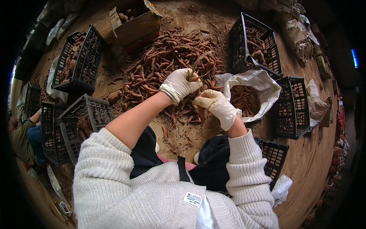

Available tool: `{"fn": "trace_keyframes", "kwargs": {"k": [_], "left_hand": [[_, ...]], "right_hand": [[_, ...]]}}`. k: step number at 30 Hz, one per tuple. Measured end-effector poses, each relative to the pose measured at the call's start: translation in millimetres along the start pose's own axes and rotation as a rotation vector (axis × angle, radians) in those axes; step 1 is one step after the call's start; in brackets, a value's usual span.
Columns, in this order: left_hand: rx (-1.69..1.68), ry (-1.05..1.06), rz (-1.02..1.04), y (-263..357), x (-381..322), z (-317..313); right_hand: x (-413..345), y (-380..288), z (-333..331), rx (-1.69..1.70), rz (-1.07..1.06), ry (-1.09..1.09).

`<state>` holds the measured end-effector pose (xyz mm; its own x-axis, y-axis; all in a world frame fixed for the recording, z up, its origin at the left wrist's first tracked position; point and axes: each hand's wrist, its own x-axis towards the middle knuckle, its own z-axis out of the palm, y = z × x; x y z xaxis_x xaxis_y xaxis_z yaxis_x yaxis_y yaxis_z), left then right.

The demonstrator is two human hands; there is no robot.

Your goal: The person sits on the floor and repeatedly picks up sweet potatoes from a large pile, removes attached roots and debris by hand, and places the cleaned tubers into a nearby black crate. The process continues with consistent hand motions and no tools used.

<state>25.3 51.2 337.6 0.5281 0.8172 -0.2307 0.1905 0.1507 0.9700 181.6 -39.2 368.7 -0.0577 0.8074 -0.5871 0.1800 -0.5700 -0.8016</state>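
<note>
My left hand (180,85), in a whitish glove, is closed around a sweet potato stem (198,60), whose cut end sticks up past the fingers. Just below and to the right, my right hand (218,106), gloved alike, pinches a reddish-brown sweet potato (201,114) that hangs under its fingertips. Whether this root is still joined to the stem is hidden by the gloves. Both hands are over the near side of a broad heap of slender sweet potatoes (154,64). Beside my right hand stands an open white woven sack (270,90) with small roots inside.
Black plastic crates of roots stand at the left (85,61), the upper right (243,34) and the right (291,108). A cardboard box (137,30) is beyond the heap. An empty-looking grey crate rim (73,107) nears my left elbow. Another person (24,140) sits far left.
</note>
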Motion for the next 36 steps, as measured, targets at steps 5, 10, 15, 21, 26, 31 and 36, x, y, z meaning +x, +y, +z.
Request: {"fn": "trace_keyframes", "kwargs": {"k": [5, 10, 15, 21, 26, 31, 36], "left_hand": [[-0.129, 0.051, 0.059, 7, -3, 3], [-0.329, 0.179, -0.088, 17, 0, -7], [-0.024, -0.012, -0.265, 17, -2, -7], [0.074, -0.155, -0.251, 7, 0, -9], [0.113, -0.085, -0.242, 6, -1, -3], [0.155, -0.006, -0.297, -1, 6, -4], [0.063, 0.086, -0.354, 5, 7, -4]], "right_hand": [[5, 1, -3, 0.178, 0.024, 0.039], [1, -3, -15, 0.409, -0.096, 0.175], [-6, -8, -21, 0.529, -0.206, 0.246], [0, -3, -25, 0.623, -0.244, 0.289], [-5, -5, -21, 0.585, -0.248, 0.281], [-7, -10, -8, 0.487, -0.425, 0.307], [-1, -1, 8, 0.042, -0.922, 0.32]]}}
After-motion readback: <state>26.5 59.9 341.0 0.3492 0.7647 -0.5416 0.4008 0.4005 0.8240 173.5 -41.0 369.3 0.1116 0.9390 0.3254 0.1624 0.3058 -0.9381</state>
